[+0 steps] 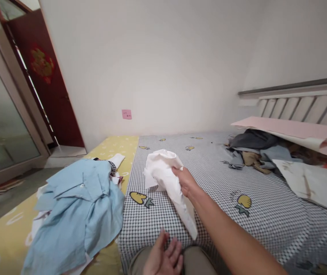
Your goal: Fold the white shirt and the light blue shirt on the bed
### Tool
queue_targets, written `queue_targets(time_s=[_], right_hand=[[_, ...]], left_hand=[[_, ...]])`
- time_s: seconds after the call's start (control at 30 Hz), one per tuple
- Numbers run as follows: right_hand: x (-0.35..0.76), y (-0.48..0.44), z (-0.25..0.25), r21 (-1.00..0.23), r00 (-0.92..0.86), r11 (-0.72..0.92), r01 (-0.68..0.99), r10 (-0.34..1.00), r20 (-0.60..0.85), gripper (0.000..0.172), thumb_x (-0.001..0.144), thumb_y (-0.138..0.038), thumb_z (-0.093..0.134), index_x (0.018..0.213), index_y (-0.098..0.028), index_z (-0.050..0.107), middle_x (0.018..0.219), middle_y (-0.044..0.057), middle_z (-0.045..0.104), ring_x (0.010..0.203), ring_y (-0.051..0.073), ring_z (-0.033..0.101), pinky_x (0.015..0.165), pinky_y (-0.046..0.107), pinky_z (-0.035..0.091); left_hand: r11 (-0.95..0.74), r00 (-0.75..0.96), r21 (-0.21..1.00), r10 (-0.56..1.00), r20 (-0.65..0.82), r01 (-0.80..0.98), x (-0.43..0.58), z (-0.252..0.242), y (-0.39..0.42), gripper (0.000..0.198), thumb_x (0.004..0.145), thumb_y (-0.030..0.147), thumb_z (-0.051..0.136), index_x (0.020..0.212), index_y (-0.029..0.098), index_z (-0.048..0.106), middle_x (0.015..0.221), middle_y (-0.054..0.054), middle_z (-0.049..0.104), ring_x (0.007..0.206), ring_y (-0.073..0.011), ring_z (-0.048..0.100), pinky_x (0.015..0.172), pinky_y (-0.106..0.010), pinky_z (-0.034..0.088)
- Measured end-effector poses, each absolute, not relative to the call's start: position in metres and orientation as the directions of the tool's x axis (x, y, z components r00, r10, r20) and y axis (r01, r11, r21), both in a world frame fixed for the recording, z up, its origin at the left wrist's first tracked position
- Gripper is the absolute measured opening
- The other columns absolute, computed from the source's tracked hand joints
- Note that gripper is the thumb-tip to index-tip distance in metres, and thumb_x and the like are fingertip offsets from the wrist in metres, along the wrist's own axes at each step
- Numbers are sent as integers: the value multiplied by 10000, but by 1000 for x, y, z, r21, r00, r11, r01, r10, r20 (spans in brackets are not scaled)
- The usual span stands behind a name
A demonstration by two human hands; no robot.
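My right hand (184, 181) is closed on a white cloth (166, 170), gripping it near the middle. One part of the cloth bunches up on the far side of the hand, and a narrow end hangs down toward my lap. Whether it is a garment I cannot tell. Palm up and fingers apart, my left hand (165, 254) is over my lap, below the cloth and holding nothing. Under the cloth lies a checked bedsheet (157, 217) with yellow pineapple-like prints.
At left, a light blue garment (80, 206) lies over other clothes on a yellow sheet (117, 145). Crumpled clothes (252, 141) are heaped at right, beneath a pink board (289, 128), near a slatted headboard (303, 109). A pink note (126, 114) sticks to the wall.
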State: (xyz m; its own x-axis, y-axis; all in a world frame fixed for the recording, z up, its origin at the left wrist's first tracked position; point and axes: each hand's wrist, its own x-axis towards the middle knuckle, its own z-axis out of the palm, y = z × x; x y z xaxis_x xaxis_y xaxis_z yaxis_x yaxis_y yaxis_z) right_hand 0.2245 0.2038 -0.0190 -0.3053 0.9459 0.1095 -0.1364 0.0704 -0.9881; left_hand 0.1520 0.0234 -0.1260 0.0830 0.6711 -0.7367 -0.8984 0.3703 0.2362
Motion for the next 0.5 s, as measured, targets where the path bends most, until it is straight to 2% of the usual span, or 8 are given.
queue_targets(time_s=[0.07, 0.13, 0.2, 0.3, 0.4, 0.5], right_hand=[[231, 199, -6, -946, -270, -1, -325, 959, 92, 342, 838, -288, 637, 1156, -163, 631, 1009, 106, 777, 904, 255, 744, 796, 369, 614], [238, 196, 4, -882, -249, -45, -469, 965, 83, 297, 805, -246, 680, 1088, -163, 656, 950, 96, 786, 885, 259, 749, 806, 377, 620], [248, 198, 12, -815, -235, -81, -574, 970, 69, 256, 792, -221, 702, 1037, -153, 678, 892, 98, 790, 867, 269, 753, 808, 393, 626], [273, 213, 17, -723, -201, -110, -682, 979, 40, 227, 795, -206, 715, 1009, -133, 698, 863, 109, 792, 869, 278, 755, 826, 413, 631], [316, 237, 4, -645, -107, -79, -761, 994, 5, 273, 794, -194, 730, 1060, -141, 695, 928, 97, 796, 918, 261, 751, 876, 404, 624], [373, 249, -37, -606, 23, -24, -795, 997, -70, 356, 768, -190, 761, 1111, -169, 670, 1000, 79, 794, 971, 247, 743, 929, 399, 605]], left_hand=[[399, 65, 304, 690, -721, -865, 174, -112, 39, 429, 914, 647, 492, 1042, 248, 583, 897, -43, 706, 765, -210, 693, 707, -359, 496], [344, 47, 321, 743, -667, -882, 188, -101, 53, 536, 883, 711, 470, 1066, 225, 605, 837, -37, 701, 715, -211, 666, 725, -391, 508], [182, -2, 258, 813, -582, -949, 195, -89, 66, 451, 907, 626, 522, 1055, 213, 623, 793, -26, 705, 697, -197, 661, 724, -380, 532], [-46, -152, 210, 839, -522, -977, 199, -63, 83, 221, 937, 377, 608, 1089, 217, 628, 820, -13, 741, 664, -155, 677, 623, -282, 547], [-2, -201, 357, 828, -523, -934, 207, -43, 99, 268, 916, 249, 647, 1176, 190, 621, 846, -41, 765, 637, -157, 698, 513, -235, 537], [74, -207, 513, 859, -469, -855, 216, -56, 112, 395, 884, 142, 653, 1272, 155, 582, 962, -95, 776, 796, -203, 746, 604, -259, 594]])
